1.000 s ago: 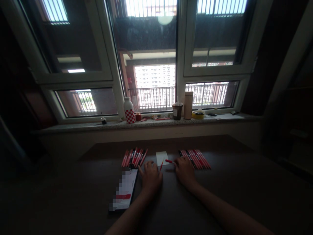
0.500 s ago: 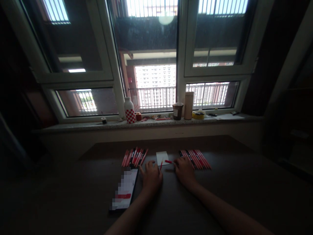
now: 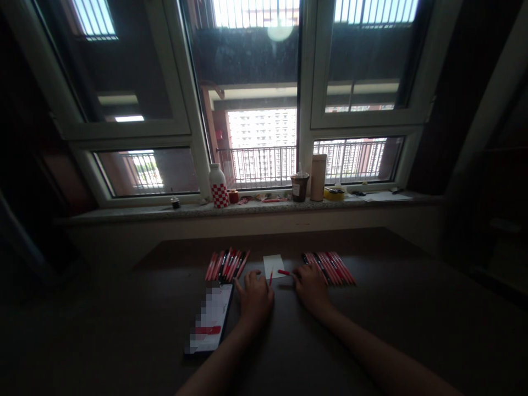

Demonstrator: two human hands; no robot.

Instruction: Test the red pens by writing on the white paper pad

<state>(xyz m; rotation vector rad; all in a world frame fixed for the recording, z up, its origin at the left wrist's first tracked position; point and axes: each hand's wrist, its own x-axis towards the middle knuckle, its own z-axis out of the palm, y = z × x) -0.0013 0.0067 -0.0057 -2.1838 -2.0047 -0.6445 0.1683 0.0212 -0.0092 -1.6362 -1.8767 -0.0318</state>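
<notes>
My left hand rests on the dark table with its fingers closed round a slim red pen, whose pale tip points up over a white square of paper. Across from it, my right hand pinches a short red piece like a pen cap, pointing left at the paper's lower edge. Its far end is hidden in the fingers. Beyond my left hand lies a row of red, pink and black pens. A similar row of pens lies beside my right hand, partly covered by it.
A phone with a lit, partly blurred screen lies left of my left forearm. Behind the table, the windowsill carries a checked bottle, a lidded cup, a tan cylinder and a yellow tape roll.
The tip of the slim red pen has shifted slightly to the left. Both hands keep practically the same place and grip.
</notes>
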